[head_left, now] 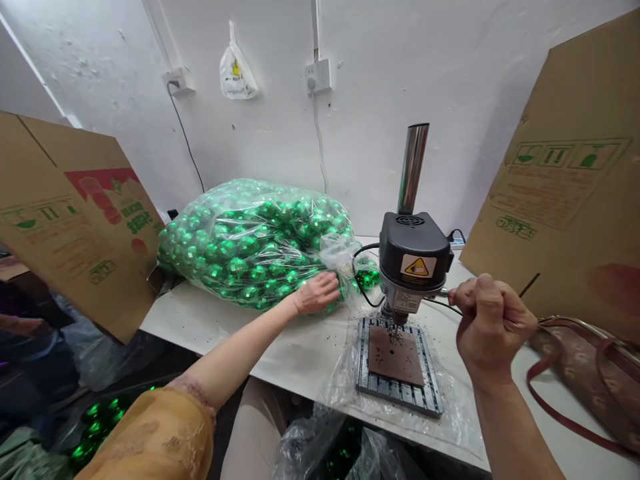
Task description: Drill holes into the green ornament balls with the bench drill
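A small bench drill press (413, 260) with a black motor housing and a chrome column stands on a grey slotted base (398, 388) on the white table. My right hand (490, 323) is closed in a fist round the drill's thin feed lever, to the right of the housing. My left hand (317, 293) reaches into the open mouth of a large clear plastic bag (255, 240) full of shiny green faceted balls. Its fingers curl down among the balls, and I cannot see what they hold.
Cardboard sheets stand at the left (75, 220) and at the right (570, 187). A brown patterned handbag (580, 367) lies at the right of the table. More green balls (97, 420) lie in a container below the table at the left. Sockets and cables hang on the wall.
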The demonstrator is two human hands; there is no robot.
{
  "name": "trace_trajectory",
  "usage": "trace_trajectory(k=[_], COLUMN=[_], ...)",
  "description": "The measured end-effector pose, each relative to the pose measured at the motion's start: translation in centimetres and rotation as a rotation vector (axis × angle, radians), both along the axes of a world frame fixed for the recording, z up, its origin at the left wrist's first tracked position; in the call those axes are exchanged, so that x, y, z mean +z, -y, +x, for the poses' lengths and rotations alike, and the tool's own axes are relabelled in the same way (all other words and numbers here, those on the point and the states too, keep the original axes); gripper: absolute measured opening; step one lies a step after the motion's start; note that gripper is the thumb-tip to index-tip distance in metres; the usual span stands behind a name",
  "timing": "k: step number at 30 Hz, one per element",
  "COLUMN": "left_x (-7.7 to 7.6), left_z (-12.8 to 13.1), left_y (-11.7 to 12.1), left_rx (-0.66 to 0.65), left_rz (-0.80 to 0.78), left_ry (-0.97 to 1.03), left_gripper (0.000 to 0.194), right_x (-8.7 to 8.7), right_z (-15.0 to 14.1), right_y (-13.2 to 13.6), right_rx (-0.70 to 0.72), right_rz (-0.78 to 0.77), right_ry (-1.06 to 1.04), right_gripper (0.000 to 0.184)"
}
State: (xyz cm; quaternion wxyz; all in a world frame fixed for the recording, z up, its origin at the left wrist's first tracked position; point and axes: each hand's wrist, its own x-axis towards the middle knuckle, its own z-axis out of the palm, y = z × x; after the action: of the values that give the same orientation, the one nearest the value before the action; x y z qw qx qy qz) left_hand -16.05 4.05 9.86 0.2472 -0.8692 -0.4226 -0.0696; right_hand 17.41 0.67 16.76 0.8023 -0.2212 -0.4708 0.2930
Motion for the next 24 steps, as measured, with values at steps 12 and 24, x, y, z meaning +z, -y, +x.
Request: trace_trajectory(k=[12, 24], left_x=[-4.8, -7.0], left_z=[6.0, 9.2], left_y=[-2.9, -9.6], left_rx=[0.213, 0.196], left_rz=[-0.108, -0.118], left_ry=[-0.059, 0.211], left_gripper=[0.019, 0.036], right_x=[0.2, -0.1], right_z=[-0.1, 0.0], right_y=[0.1, 0.3], right_rx=[-0.025, -0.046], right_rz=[0.045, 0.067], right_ry=[-0.002, -0.001], right_gripper=[0.049, 0.044])
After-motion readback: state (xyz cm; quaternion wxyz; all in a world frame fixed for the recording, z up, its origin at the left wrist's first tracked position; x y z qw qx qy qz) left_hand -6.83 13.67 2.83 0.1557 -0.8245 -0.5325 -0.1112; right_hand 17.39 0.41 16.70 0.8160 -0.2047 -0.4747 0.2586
